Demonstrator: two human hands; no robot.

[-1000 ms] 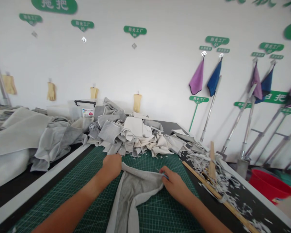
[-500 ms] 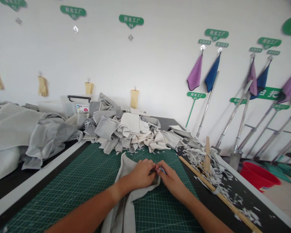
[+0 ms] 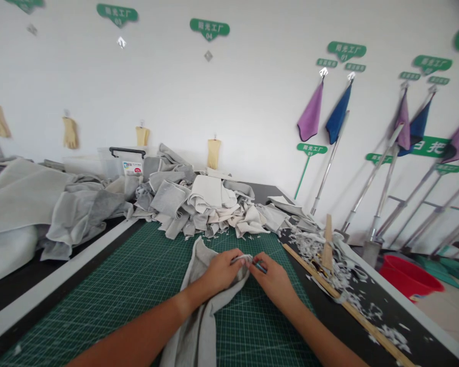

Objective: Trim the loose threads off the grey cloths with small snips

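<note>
A grey cloth (image 3: 199,316) lies on the green cutting mat (image 3: 130,285) and runs up between my forearms. My left hand (image 3: 222,270) is closed, pinching the cloth's far edge. My right hand (image 3: 273,278) is closed around a small blue-handled tool (image 3: 260,266), with its tip meeting the same edge of the cloth. The two hands touch at the fingertips.
A heap of grey and cream cloth pieces (image 3: 206,209) fills the far end of the mat. Large grey sheets (image 3: 42,204) lie on the left. A wooden ruler (image 3: 344,300) and white trimmings (image 3: 329,260) lie on the right. A red basin (image 3: 409,278) and leaning mop poles stand beyond the table's right edge.
My left hand slid right along the cloth edge to meet my right hand. The cloth bunched between them. The camera tilted slightly.
</note>
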